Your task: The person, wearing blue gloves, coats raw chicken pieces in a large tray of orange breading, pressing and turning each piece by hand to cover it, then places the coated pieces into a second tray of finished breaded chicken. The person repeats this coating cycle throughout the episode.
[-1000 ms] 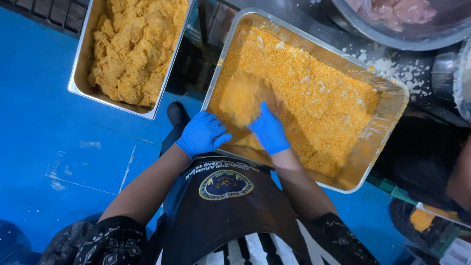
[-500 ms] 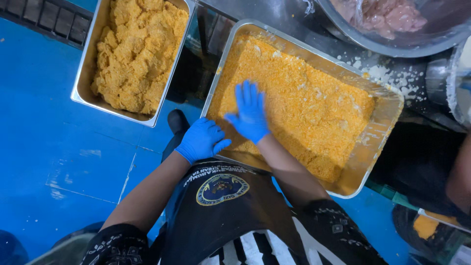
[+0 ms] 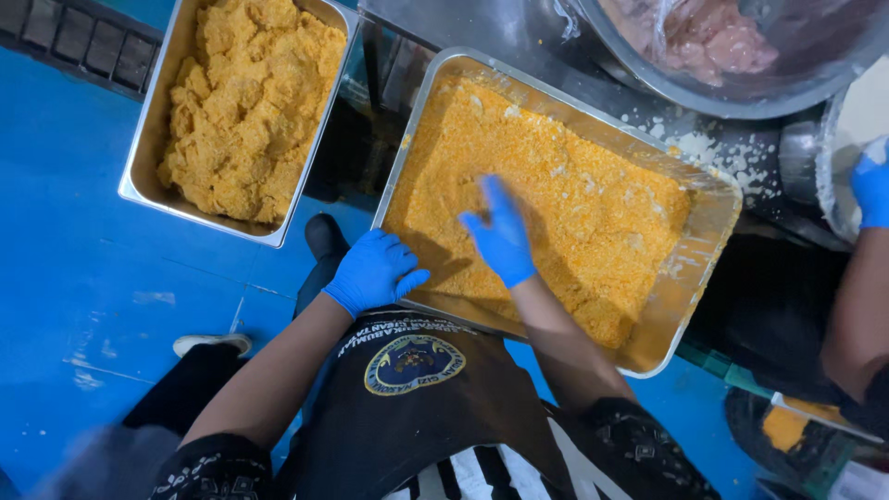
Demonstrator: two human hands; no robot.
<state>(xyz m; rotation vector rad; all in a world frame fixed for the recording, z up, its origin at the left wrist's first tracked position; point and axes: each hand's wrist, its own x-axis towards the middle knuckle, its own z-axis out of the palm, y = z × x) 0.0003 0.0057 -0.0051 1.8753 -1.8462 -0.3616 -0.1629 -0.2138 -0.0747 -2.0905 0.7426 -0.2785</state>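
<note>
Head view: right hand (image 3: 502,236) fingers spread on crumbs (image 3: 574,194); left hand (image 3: 373,270) curled empty, tray rim (image 3: 394,199).

A second steel tray (image 3: 139,176) heaped with breaded pieces (image 3: 250,102) is seen; raw meat (image 3: 713,42) is held in a steel bowl (image 3: 648,79)

**Steel, crumbs, rubbery gloves**

The tray (image 3: 708,231) is shiny metal, holding coarse, dry orange crumbs (image 3: 574,185). Left of it, a second metal pan (image 3: 148,148) holds clumpy, rough breaded pieces (image 3: 250,102). Both gloves, left (image 3: 372,271) and right (image 3: 500,236), look smooth, matt blue rubber.
</note>
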